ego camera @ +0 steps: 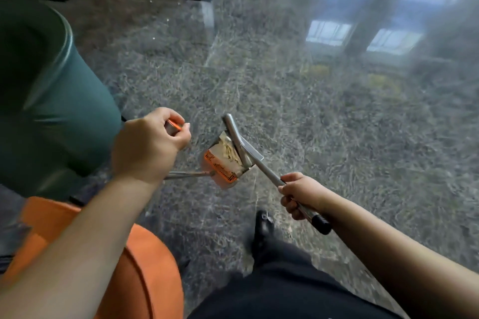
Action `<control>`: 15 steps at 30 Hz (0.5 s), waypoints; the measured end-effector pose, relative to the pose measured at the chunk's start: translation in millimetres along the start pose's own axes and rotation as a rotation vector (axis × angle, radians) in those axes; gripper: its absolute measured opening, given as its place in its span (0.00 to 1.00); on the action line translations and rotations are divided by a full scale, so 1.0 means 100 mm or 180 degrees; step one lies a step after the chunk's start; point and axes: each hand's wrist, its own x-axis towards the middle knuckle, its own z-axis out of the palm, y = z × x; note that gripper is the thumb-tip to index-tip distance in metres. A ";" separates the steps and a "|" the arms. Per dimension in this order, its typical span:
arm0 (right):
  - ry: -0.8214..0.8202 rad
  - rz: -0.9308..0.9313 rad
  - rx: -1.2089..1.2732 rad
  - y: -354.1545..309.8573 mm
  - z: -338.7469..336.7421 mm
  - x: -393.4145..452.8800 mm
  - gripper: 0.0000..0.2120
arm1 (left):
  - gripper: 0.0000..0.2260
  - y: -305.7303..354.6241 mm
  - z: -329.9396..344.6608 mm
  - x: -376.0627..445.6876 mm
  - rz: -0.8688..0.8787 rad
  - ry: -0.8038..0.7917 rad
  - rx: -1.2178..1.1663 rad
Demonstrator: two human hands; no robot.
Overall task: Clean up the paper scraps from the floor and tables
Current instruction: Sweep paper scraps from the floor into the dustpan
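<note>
While it hangs above the dark speckled floor (pixel 311 116), the metal dustpan (pixel 228 155) carries crumpled white and orange paper scraps (pixel 223 160). One right hand (pixel 298 194) curls around its long silver handle (pixel 269 173). One left hand (pixel 147 145) grips an orange-and-silver handle (pixel 173 125); what hangs below is blurred. Two chairs, green (pixel 46 101) and orange (pixel 145 274), crowd the left; open floor stretches right and ahead.

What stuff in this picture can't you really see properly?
Head view:
- What the left hand grips: only an orange-tipped end shows, the fingers hide the rest.
- Dustpan contents: blurred, crumpled scraps, print unreadable.
- Right hand's metal handle: lower end hidden behind the dustpan.
- Green chair: cut off by the left edge.
</note>
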 end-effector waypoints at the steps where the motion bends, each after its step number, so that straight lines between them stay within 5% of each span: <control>1: -0.0012 -0.0008 -0.0036 -0.20 0.00 0.15 0.10 | 0.08 -0.04 0.07 0.20 -0.0016 0.0034 0.0018; 15: -0.0466 -0.0102 -0.0618 -3.15 0.37 2.17 0.12 | 0.07 -0.70 0.58 2.82 -0.0662 0.0608 0.0304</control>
